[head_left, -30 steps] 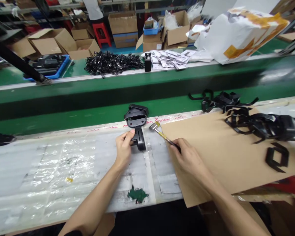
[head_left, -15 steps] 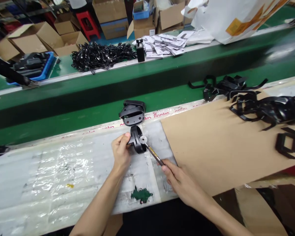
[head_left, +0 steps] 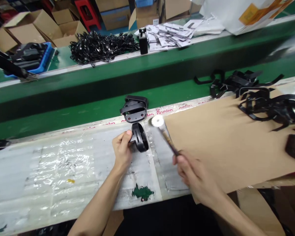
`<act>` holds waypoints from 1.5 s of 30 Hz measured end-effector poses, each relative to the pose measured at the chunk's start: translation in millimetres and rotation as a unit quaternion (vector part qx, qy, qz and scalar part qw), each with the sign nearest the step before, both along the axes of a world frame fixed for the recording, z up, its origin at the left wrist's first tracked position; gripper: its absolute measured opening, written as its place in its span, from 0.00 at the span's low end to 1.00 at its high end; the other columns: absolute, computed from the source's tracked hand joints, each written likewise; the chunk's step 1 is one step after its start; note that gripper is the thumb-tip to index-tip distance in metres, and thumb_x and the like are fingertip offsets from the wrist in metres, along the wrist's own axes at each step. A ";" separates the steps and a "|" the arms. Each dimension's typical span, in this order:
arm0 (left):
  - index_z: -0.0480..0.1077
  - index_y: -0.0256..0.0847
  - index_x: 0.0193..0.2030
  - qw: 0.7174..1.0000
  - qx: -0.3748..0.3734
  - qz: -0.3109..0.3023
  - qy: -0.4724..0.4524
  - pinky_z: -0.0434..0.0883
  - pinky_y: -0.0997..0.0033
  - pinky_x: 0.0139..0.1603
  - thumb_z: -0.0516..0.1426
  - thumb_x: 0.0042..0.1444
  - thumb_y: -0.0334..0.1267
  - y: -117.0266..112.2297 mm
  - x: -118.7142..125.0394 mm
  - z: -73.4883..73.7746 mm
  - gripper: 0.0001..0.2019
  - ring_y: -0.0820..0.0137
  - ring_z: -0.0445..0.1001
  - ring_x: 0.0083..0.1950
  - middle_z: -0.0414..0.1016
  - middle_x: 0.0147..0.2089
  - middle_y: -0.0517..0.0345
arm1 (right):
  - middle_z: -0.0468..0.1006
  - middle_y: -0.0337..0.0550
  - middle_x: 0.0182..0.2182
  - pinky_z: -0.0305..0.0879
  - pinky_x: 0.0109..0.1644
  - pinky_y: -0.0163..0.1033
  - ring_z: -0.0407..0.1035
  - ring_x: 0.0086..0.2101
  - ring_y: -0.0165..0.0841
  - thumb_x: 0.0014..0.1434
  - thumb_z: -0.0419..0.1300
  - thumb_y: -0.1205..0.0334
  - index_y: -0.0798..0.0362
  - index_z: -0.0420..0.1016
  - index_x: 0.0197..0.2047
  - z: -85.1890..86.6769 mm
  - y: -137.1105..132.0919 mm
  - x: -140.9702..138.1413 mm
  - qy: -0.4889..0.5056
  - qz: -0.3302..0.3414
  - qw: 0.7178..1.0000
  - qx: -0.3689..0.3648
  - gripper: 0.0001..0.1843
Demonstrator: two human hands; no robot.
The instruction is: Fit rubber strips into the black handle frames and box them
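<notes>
Left hand (head_left: 123,148) pinches a black part (head_left: 141,137) over the bench (head_left: 36,183); right hand (head_left: 191,172) grips a hammer (head_left: 167,137), its head clear of the part; work seems midway, and whether the stacked parts (head_left: 134,109) beyond are finished I cannot tell

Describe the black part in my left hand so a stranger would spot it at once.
Find the big cardboard, then look left onto the pale cover. There, your left hand pinches the part, just nearer you than a small black stack. Unlike the stack, it is held, with its hollow side facing right.
</notes>
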State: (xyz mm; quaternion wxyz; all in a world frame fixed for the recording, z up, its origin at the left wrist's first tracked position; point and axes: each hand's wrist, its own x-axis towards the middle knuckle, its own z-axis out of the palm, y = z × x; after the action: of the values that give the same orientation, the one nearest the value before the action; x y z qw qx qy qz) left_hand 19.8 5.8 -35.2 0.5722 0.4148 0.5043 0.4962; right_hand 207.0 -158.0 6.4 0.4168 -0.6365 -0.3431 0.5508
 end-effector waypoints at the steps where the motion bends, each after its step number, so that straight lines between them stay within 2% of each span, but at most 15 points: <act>1: 0.53 0.42 0.23 1.000 0.001 -0.001 0.002 0.47 0.71 0.24 0.65 0.58 0.53 -0.1 -0.6 -0.6 0.28 0.76 0.45 0.25 0.45 0.25 0.66 | 0.57 0.31 0.22 0.46 0.20 0.33 0.48 0.19 0.28 0.74 0.50 0.36 0.48 0.71 0.41 3.2 -2.8 -2.0 0.032 -0.053 0.998 0.030 0.24; 4: 0.51 0.42 0.23 1.000 0.006 -0.005 0.015 0.47 0.70 0.25 0.64 0.60 0.53 -1.3 -2.8 -2.4 0.28 0.75 0.45 0.26 0.44 0.26 0.65 | 0.57 0.32 0.21 0.47 0.19 0.34 0.50 0.18 0.29 0.71 0.46 0.30 0.46 0.68 0.37 2.2 -8.6 -16.3 0.087 -0.126 0.985 0.080 0.29; 8: 0.51 0.42 0.22 0.999 0.027 0.001 0.038 0.48 0.69 0.26 0.64 0.60 0.52 -3.4 -4.2 -2.2 0.28 0.75 0.46 0.26 0.45 0.25 0.65 | 0.60 0.32 0.22 0.47 0.17 0.32 0.51 0.18 0.26 0.69 0.52 0.29 0.48 0.68 0.34 -8.4 -3.6 -27.0 0.056 0.055 0.994 -0.082 0.30; 11: 0.53 0.42 0.22 1.000 0.005 0.016 0.007 0.50 0.71 0.25 0.66 0.57 0.52 0.6 -2.4 2.2 0.27 0.76 0.49 0.25 0.48 0.24 0.66 | 0.56 0.29 0.22 0.45 0.17 0.29 0.47 0.18 0.24 0.70 0.50 0.29 0.49 0.69 0.37 -5.9 3.5 -18.3 0.063 0.068 0.988 -0.122 0.30; 14: 0.56 0.42 0.22 0.993 -0.072 0.020 -0.089 0.52 0.73 0.24 0.68 0.52 0.52 12.8 -0.4 10.9 0.26 0.77 0.51 0.23 0.51 0.22 0.67 | 0.54 0.26 0.21 0.43 0.17 0.27 0.44 0.18 0.23 0.69 0.50 0.28 0.49 0.67 0.38 -1.0 8.2 -6.5 0.114 0.030 0.987 -0.105 0.30; 18: 0.48 0.45 0.22 0.954 -0.153 -0.053 -0.251 0.55 0.72 0.24 0.68 0.53 0.55 26.3 -1.0 27.5 0.32 0.77 0.47 0.22 0.44 0.21 0.68 | 0.59 0.28 0.22 0.43 0.16 0.29 0.45 0.16 0.21 0.67 0.56 0.30 0.50 0.69 0.39 -0.2 20.5 -0.3 0.097 -0.006 0.993 -0.062 0.28; 22: 0.47 0.44 0.24 0.932 -0.181 -0.095 -0.300 0.59 0.71 0.26 0.63 0.63 0.54 17.6 1.3 43.6 0.30 0.76 0.47 0.23 0.44 0.23 0.67 | 0.70 0.35 0.32 0.48 0.16 0.32 0.50 0.18 0.21 0.64 0.67 0.46 0.50 0.74 0.49 5.8 45.5 -4.7 0.007 -0.021 0.998 0.054 0.19; 25: 0.55 0.43 0.26 0.908 -0.218 -0.127 -0.334 0.65 0.69 0.30 0.59 0.67 0.51 5.5 4.3 52.9 0.24 0.74 0.52 0.24 0.48 0.25 0.66 | 0.71 0.33 0.31 0.58 0.22 0.33 0.57 0.21 0.25 0.61 0.68 0.55 0.48 0.71 0.60 11.8 65.0 -8.0 -0.040 -0.029 0.988 0.148 0.25; 28: 0.59 0.43 0.29 0.880 -0.243 -0.165 -0.374 0.67 0.69 0.32 0.58 0.69 0.48 -0.5 3.9 59.2 0.19 0.73 0.55 0.25 0.49 0.26 0.66 | 0.68 0.30 0.25 0.58 0.24 0.33 0.58 0.22 0.27 0.59 0.70 0.54 0.50 0.74 0.55 11.8 77.2 -6.9 -0.036 -0.015 0.985 0.167 0.23; 31: 0.58 0.43 0.29 0.886 -0.223 -0.188 -0.361 0.66 0.69 0.32 0.60 0.67 0.52 -0.8 1.2 58.3 0.21 0.73 0.55 0.25 0.49 0.26 0.67 | 0.66 0.30 0.22 0.52 0.21 0.33 0.55 0.20 0.25 0.57 0.72 0.49 0.52 0.75 0.42 6.9 79.9 -3.7 -0.017 0.032 0.992 0.124 0.18; 34: 0.66 0.42 0.35 0.947 -0.133 -0.191 -0.221 0.70 0.66 0.39 0.64 0.61 0.57 -2.4 0.8 47.0 0.21 0.69 0.67 0.33 0.64 0.31 0.61 | 0.67 0.32 0.22 0.50 0.20 0.32 0.54 0.20 0.24 0.58 0.72 0.46 0.52 0.73 0.34 2.2 77.2 -4.0 -0.006 0.051 0.993 0.102 0.20; 37: 0.70 0.41 0.54 0.991 0.064 -0.117 0.031 0.70 0.59 0.57 0.66 0.61 0.54 -7.6 2.3 31.2 0.23 0.61 0.73 0.52 0.74 0.50 0.50 | 0.71 0.34 0.23 0.48 0.18 0.31 0.52 0.17 0.22 0.59 0.72 0.44 0.52 0.73 0.37 1.4 75.1 -7.9 0.024 0.022 0.994 0.102 0.21; 39: 0.66 0.43 0.62 0.963 0.216 -0.046 0.151 0.68 0.55 0.63 0.63 0.64 0.51 -10.8 1.3 24.6 0.25 0.59 0.71 0.59 0.71 0.59 0.45 | 0.71 0.32 0.22 0.47 0.16 0.31 0.50 0.16 0.21 0.59 0.73 0.44 0.52 0.73 0.38 3.1 75.0 -10.4 0.054 -0.007 0.993 0.102 0.22; 41: 0.66 0.45 0.63 0.908 0.363 -0.011 0.208 0.67 0.51 0.65 0.62 0.65 0.50 -12.6 -2.3 23.5 0.24 0.56 0.69 0.64 0.70 0.62 0.44 | 0.71 0.31 0.22 0.46 0.16 0.30 0.49 0.15 0.20 0.58 0.74 0.43 0.52 0.73 0.39 5.5 75.1 -11.4 0.078 -0.033 0.991 0.099 0.23; 45: 0.77 0.49 0.50 0.792 0.541 -0.106 0.263 0.65 0.47 0.68 0.70 0.56 0.49 -13.2 -10.4 29.1 0.17 0.52 0.75 0.63 0.80 0.54 0.50 | 0.71 0.32 0.22 0.47 0.15 0.30 0.50 0.14 0.20 0.57 0.74 0.42 0.52 0.73 0.39 9.4 72.7 -8.3 0.075 -0.058 0.990 0.109 0.23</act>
State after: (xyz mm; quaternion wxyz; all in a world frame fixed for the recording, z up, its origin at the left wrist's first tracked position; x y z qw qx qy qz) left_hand 9.4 -7.4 -6.0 0.1490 0.8220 0.2372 0.4958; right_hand 198.8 -85.3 15.8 0.5392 -0.5632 -0.3313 0.5313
